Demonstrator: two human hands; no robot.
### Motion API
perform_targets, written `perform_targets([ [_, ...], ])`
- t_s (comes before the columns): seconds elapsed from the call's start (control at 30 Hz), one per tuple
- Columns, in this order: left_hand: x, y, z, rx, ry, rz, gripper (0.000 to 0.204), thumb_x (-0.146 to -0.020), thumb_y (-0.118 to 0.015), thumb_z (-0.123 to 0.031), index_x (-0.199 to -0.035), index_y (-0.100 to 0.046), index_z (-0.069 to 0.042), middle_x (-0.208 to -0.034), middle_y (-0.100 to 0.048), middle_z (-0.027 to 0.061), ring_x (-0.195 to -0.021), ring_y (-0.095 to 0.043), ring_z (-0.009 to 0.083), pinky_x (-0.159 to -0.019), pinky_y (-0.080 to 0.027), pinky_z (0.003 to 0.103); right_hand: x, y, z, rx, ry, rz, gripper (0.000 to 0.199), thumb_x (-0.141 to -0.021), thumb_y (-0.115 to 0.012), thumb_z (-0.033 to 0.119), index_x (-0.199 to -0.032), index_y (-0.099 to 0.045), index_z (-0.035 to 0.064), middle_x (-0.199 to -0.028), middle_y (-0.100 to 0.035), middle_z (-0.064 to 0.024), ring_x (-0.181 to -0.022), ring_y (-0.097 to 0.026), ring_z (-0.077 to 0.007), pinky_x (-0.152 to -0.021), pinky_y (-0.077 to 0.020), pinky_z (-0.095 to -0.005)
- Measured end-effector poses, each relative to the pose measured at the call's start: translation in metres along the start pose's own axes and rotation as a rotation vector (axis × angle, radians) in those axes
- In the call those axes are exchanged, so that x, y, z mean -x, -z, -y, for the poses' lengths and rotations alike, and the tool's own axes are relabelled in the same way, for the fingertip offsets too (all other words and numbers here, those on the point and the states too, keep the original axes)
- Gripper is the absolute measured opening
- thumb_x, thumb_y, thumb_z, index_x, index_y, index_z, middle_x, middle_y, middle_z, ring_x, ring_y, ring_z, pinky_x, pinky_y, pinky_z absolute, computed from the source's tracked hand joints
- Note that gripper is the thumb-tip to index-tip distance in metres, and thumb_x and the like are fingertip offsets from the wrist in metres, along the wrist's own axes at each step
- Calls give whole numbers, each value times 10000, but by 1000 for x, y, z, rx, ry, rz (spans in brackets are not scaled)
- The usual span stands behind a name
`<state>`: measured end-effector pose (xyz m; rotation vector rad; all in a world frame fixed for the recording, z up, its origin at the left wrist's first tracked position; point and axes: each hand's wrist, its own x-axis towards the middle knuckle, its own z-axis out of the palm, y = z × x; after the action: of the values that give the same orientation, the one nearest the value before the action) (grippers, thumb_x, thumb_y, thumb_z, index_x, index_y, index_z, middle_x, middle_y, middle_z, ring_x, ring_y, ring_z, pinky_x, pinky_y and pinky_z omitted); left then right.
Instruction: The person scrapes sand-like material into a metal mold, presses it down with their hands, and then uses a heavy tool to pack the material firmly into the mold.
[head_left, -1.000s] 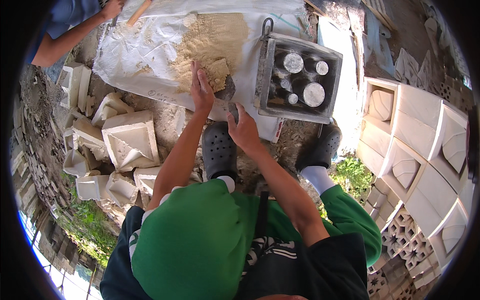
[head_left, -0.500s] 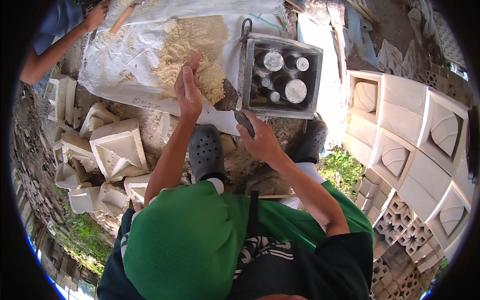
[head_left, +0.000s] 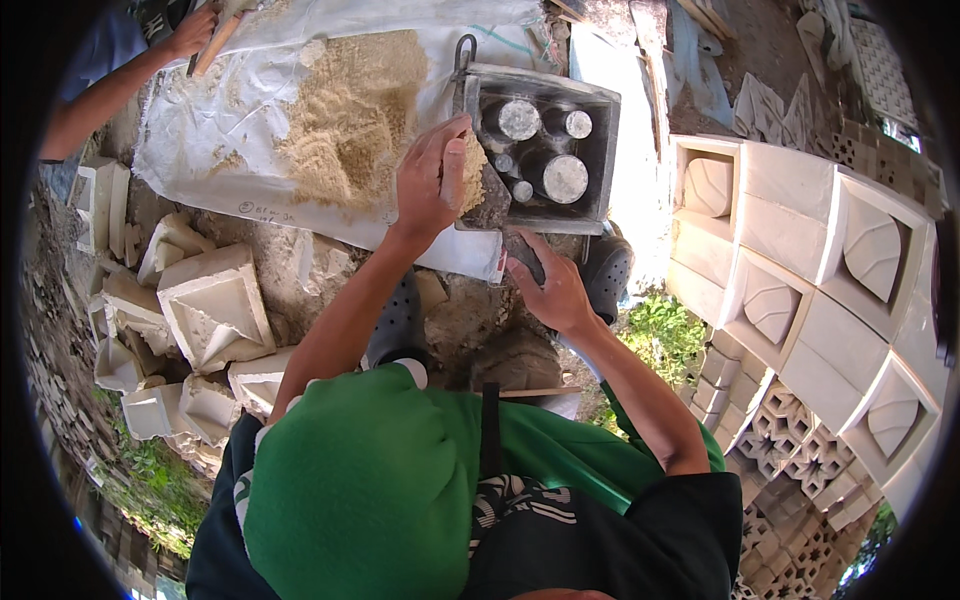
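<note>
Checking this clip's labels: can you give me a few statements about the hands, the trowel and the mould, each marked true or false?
1. The right hand holds the handle of a trowel. True.
2. The left hand rests on the pale cast blocks. False: it presses on the sandy mix on the trowel blade, at the mould's edge.
3. The metal mould has round cylinders inside. True.
4. The sandy pile lies on bare ground. False: it lies on a white sheet.

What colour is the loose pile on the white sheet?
Sandy tan; the pile shows best in the head view, on the white sheet.
</note>
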<state>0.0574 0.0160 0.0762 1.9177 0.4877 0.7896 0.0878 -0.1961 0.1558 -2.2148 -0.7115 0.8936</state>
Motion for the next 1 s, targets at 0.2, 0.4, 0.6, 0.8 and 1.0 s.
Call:
perform_targets([
  [0.2, 1, -13, 0, 323, 37, -9, 453, -1043, -301, -258, -1242, -572, 46, -1232, -616, 222, -1175, -584, 365, -997, -441, 397, 7, 39, -23, 82, -3, -3, 430, -918, -640, 158, -1303, -518, 9, -1081, -666, -221, -1009, -663, -320, -880, -490, -368],
  [0.4, -1, -24, 16, 314, 0, -8, 493, -1043, -289, -303, -1322, -511, 38, -1398, -490, 225, -1325, -448, 363, -1099, -329, 406, 0, 83, -26, 227, -54, 76, 446, -931, -613, 243, -1317, -503, 51, -1140, -643, -242, -1092, -606, -407, -926, -474, -425],
  [0.6, -18, -33, 30, 336, -210, 93, 553, -1039, -285, -383, -1386, -451, 15, -1440, -446, 212, -1369, -383, 374, -1147, -243, 460, -19, 112, -12, 371, -84, 180, 419, -929, -621, 224, -1302, -540, 52, -1013, -692, -183, -941, -672, -328, -867, -499, -386],
  [0.8, -13, -47, 37, 270, -303, 152, 592, -1029, -302, -402, -1465, -311, 0, -1484, -391, 200, -1385, -349, 390, -1161, -193, 495, -38, 129, -2, 489, 29, 218, 448, -930, -633, 245, -1320, -534, 47, -1014, -691, -205, -903, -671, -303, -855, -500, -373],
  [1.0, -11, -49, 42, 193, -320, 135, 678, -1003, -361, -444, -1481, -248, 22, -1505, -340, 229, -1404, -306, 404, -1170, -155, 496, -49, 138, 3, 463, 21, 263, 451, -931, -633, 235, -1319, -537, 26, -929, -698, -198, -773, -658, -244, -792, -500, -366],
])
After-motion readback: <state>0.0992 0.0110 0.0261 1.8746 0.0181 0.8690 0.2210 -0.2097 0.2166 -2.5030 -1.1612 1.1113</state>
